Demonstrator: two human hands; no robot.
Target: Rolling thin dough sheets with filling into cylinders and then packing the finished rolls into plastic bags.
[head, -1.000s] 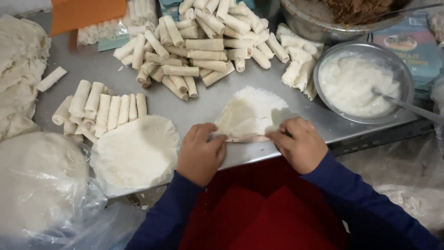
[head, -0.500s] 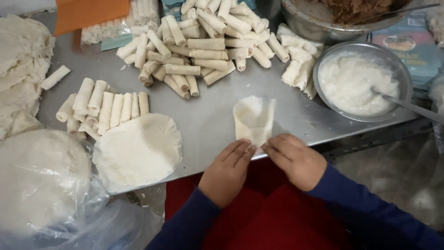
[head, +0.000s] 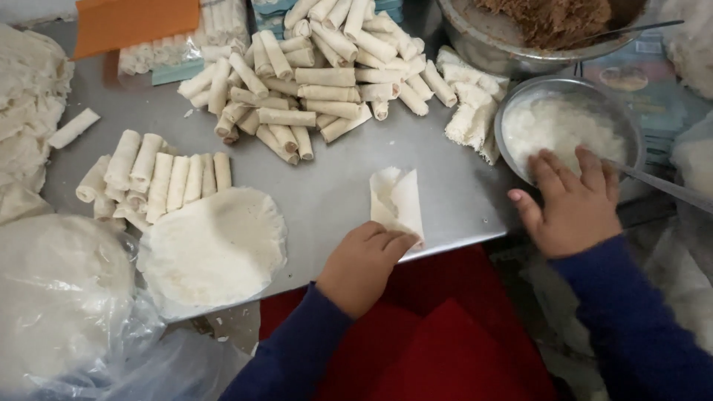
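Observation:
A half-rolled pale wrapper lies on the steel table near its front edge. My left hand presses on the wrapper's near end, fingers curled over it. My right hand has reached right, its spread fingertips dipping into the white paste in a metal bowl. A spoon handle sticks out of that bowl to the right.
A stack of round wrappers lies left of my left hand. Finished rolls sit in a row and a big pile. A large pan of brown filling stands at the back right. Plastic-bagged wrappers lie at left.
The wrapper's sides were folded in and it was rolled narrower. My right hand left the wrapper and moved right to the bowl of white paste. My left hand stays on the roll.

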